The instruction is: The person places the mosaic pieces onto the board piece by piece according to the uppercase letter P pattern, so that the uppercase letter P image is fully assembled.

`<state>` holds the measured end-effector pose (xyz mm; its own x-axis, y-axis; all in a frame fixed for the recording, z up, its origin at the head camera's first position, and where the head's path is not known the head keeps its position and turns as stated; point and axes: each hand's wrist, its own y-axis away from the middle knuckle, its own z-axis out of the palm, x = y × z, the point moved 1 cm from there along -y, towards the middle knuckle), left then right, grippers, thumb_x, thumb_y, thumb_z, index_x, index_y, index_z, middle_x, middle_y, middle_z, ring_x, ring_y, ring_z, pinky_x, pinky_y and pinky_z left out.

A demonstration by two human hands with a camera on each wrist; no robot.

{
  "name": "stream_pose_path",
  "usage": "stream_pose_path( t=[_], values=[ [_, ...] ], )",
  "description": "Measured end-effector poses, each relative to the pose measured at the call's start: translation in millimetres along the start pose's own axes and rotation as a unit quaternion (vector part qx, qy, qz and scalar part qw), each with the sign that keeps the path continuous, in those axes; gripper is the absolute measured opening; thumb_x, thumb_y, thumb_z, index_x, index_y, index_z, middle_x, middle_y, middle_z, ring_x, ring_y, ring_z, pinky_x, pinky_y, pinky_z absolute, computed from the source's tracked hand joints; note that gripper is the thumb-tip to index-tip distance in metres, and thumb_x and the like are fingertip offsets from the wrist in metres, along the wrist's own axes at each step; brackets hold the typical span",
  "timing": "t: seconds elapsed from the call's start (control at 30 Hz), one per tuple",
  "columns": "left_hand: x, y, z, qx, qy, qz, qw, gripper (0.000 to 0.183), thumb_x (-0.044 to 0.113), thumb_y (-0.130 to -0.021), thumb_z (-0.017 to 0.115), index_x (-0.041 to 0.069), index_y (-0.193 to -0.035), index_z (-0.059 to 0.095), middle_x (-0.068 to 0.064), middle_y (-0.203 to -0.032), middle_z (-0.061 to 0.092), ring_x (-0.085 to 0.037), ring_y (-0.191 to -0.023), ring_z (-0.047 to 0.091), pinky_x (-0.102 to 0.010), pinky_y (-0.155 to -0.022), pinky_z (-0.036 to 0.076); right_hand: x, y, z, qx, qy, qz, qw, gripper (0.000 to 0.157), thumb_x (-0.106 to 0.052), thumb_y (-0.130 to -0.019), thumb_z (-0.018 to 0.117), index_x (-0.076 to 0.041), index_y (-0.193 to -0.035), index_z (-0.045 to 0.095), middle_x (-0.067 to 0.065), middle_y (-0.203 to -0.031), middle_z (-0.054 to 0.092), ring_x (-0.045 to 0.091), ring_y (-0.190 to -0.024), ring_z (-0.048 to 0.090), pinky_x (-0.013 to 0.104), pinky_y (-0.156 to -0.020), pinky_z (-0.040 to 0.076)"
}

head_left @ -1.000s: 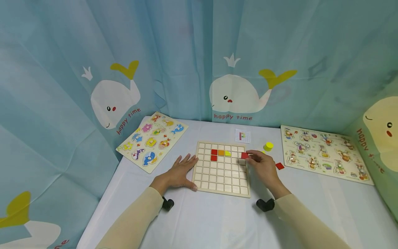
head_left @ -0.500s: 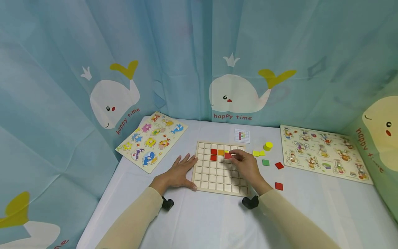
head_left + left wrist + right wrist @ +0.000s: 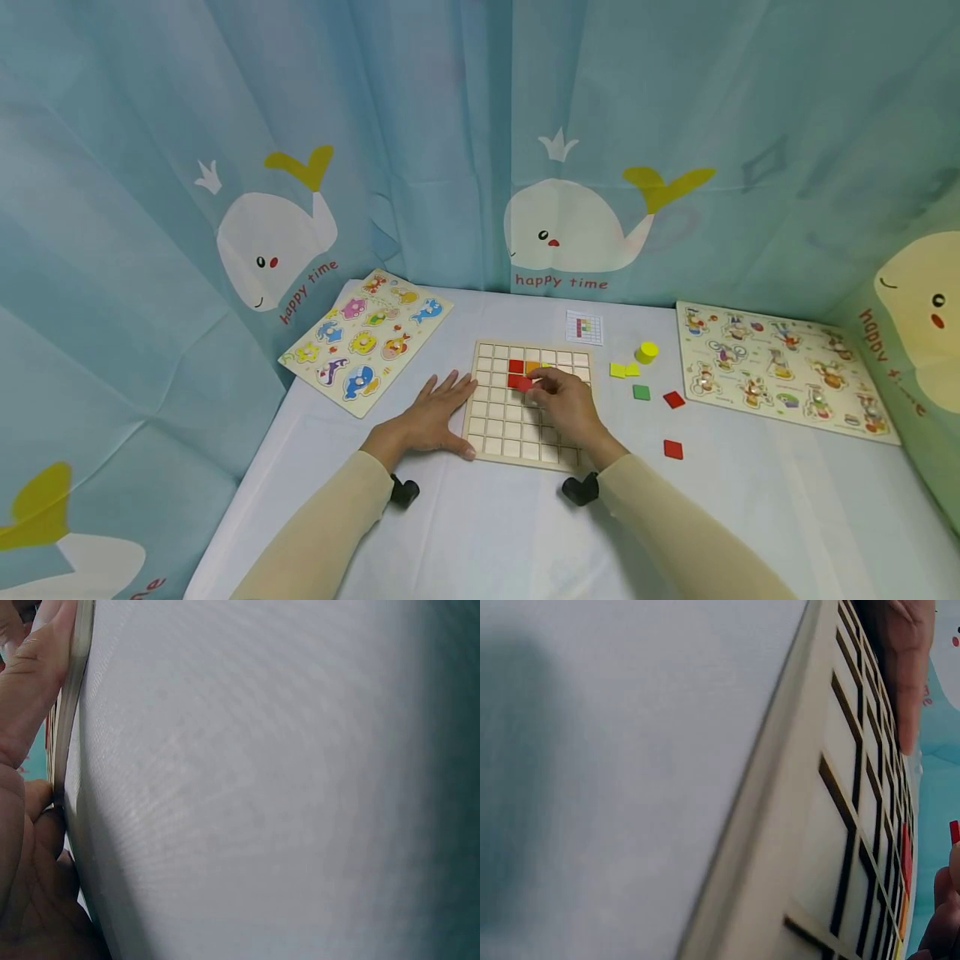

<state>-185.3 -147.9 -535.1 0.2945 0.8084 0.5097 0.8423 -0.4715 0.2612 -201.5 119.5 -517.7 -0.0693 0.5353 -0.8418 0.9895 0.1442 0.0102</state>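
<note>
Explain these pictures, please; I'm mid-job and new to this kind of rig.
No machine here: a person works bare-handed. The wide pictures come from a camera on the head, the two close ones from a camera on each wrist. The right hand pinches a red tile over a wooden grid board; the left hand rests at the board's left edge. On the white tabletop are a small printed card, loose red, yellow and green tiles, a yellow cylinder, a sea-animal puzzle on the left and another picture puzzle on the right.

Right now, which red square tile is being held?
The red tile pinched by the right hand, over the wooden grid board; other red tiles lie in its cells or on the tablecloth.
</note>
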Motion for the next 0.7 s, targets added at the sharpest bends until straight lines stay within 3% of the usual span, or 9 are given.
stream_pose_path(
  t=[0.4, 0.7],
  values=[
    [-1.3, 0.1, -0.5, 0.000, 0.002, 0.006, 1.0000, 0.128, 0.058, -0.073, 0.091, 0.016, -0.170, 0.020, 0.001, -0.178, 0.013, -0.019, -0.166, -0.001, -0.042, -0.135, -0.008, 1.0, -2.0, 13.2, -0.006, 0.024, 0.020, 0.999, 0.025, -0.011, -0.095, 0.077, -0.011, -0.120, 0.077, 0.006, -0.097, 0.072, 0.020, -0.083, 0.058, 0.026, -0.071, 0.049],
    [-1.5, 0.4, -1.1, -0.002, -0.001, 0.010, 0.9999, 0.128, 0.060, -0.073, 0.090, 0.015, -0.170, 0.020, -0.001, -0.178, 0.014, -0.021, -0.166, -0.001, -0.043, -0.135, -0.007, 2.0, -1.1, 18.1, -0.011, 0.052, 0.009, 0.999, 0.024, -0.009, -0.094, 0.078, -0.010, -0.118, 0.077, 0.004, -0.096, 0.072, 0.020, -0.083, 0.059, 0.029, -0.074, 0.048]
  ],
)
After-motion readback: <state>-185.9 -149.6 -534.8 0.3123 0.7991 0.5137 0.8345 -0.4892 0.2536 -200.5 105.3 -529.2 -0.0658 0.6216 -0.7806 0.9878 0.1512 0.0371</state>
